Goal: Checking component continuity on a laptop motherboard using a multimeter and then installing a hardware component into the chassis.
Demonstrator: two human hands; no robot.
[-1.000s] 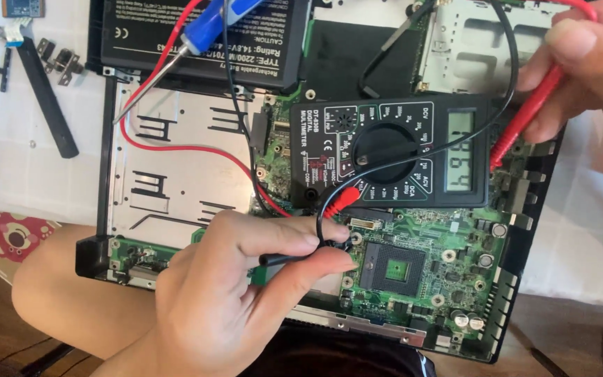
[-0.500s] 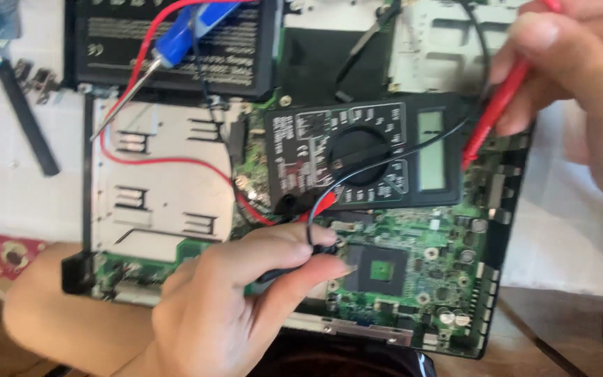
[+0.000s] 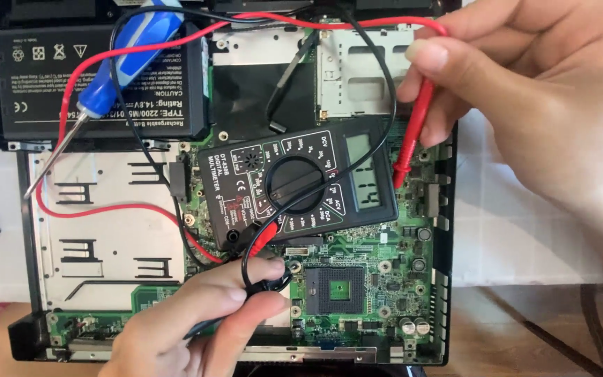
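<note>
Closest to the camera, the left hand [image 3: 197, 321] sits at the bottom edge with thumb and fingers pinched shut on the black probe [image 3: 263, 285], whose tip points down at the green motherboard [image 3: 378, 279] right beside the square processor socket [image 3: 335, 288]. The black lead loops up from that pinch and runs over the meter.

A bit further up, the black multimeter [image 3: 294, 185] is lying flat on the board, tilted slightly, with its round dial in the middle and the grey display on the right side. Both leads plug in at its lower left corner, just above the left thumb.

To the right of the meter, the right hand [image 3: 546, 105] is closed around the red probe [image 3: 413, 129], thumb and forefinger gripping the upper part – the probe hangs nearly vertical, tip down at the board's right edge next to the display.

Left of the meter there's the bare metal plate of the laptop chassis [image 3: 99, 230] with the red wire curving across it.

Farthest back – a black battery pack [image 3: 99, 91] at the top left, and a blue-handled screwdriver [image 3: 116, 70] resting diagonally on it, its shaft pointing down-left.
</note>
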